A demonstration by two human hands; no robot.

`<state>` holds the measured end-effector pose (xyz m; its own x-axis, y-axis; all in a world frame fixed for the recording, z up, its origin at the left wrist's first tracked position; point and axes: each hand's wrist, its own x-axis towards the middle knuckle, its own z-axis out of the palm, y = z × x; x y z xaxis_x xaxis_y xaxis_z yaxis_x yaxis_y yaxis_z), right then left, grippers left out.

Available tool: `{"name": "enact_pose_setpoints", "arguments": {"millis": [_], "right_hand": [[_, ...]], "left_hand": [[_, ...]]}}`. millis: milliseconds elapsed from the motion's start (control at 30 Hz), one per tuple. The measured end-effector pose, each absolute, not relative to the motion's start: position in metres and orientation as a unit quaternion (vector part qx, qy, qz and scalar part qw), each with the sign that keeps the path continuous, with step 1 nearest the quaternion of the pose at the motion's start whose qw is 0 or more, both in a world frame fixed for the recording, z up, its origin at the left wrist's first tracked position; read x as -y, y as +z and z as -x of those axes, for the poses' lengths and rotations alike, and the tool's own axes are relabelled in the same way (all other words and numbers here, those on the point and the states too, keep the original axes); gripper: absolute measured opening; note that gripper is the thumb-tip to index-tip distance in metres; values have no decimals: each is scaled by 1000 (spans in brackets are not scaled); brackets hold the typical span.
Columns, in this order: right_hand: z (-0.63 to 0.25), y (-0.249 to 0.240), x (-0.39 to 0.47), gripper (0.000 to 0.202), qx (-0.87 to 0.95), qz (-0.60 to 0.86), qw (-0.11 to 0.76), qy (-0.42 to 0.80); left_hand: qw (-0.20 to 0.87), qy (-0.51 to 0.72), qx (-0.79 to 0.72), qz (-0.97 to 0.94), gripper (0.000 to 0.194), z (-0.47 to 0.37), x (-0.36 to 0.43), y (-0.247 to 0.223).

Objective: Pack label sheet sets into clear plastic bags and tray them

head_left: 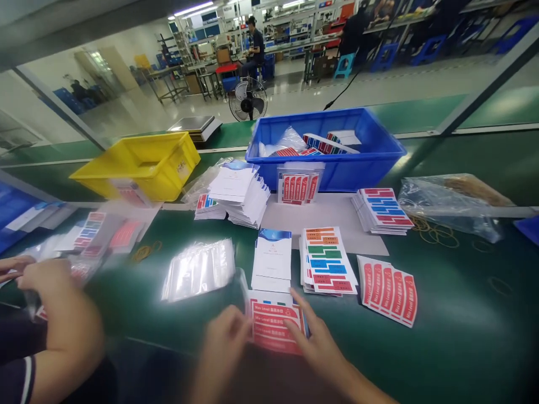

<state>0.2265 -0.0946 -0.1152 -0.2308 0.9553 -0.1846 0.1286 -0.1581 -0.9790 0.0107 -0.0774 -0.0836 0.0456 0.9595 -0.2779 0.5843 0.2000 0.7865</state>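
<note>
Your one camera sits on your head, facing forward and down across the green worktop (455,314), close enough that your left hand (227,331) and right hand (318,334) loom large at bottom centre. Along the frame's top, you also see the distant fan (247,105) and workshop floor (290,95).

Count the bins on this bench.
2 wholly in frame: the yellow bin, back left; the blue bin, right of it. Blue shapes at both picture edges may be others.

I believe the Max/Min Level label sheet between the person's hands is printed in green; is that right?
The colour is wrong: in the head view, the Max/Min Level label sheet between the left hand and right hand is printed in red, not green.
</note>
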Motion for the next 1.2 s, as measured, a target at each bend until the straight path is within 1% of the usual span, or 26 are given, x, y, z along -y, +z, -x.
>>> {"name": "enact_pose_setpoints", "arguments": {"millis": [67, 133, 200, 367, 533, 600, 733, 833, 900, 1000, 1100, 1200], "right_hand": [[-225, -113, 94, 36, 587, 502, 339, 537], [-223, -113, 95, 27, 613, 499, 321, 521], [-221, -114, 96, 23, 616, 499, 312, 523], [-220, -113, 98, 35, 615, 497, 307, 529], [-219, -109, 96, 30, 645, 526, 281, 478], [-217, -109, 95, 28, 660, 535, 260, 459], [-211, -113, 95, 27, 677, 525, 236, 458], [-209, -114, 98, 27, 670, 525, 228, 472], [-211, -112, 100, 24, 668, 518, 221, 486], [-217, -105, 99, 18, 667, 517, 239, 480], [-222, -101, 92, 19, 682, 519, 262, 444], [-221, -100, 87, 24, 706, 506, 251, 427]], "left_hand": [[408, 201, -631, -628, 29, -34, 85, -88], [403, 181, -615, -653, 25, -52, 90, -92], [411, 172, -604, -660, 22, -62, 94, -96], [409, 183, -587, -674, 22, -67, 97, -96], [346, 264, -562, -703, 13, -62, 95, -89], [288, 256, -552, -739, 11, -60, 94, -87], [104, 241, -525, -810, 17, -57, 93, -87], [24, 247, -546, -800, 22, -52, 95, -90], [13, 243, -563, -790, 23, -48, 98, -91], [40, 208, -544, -812, 22, -46, 103, -89], [53, 173, -501, -846, 23, -53, 106, -82], [35, 167, -492, -854, 22, -60, 103, -75]]}}
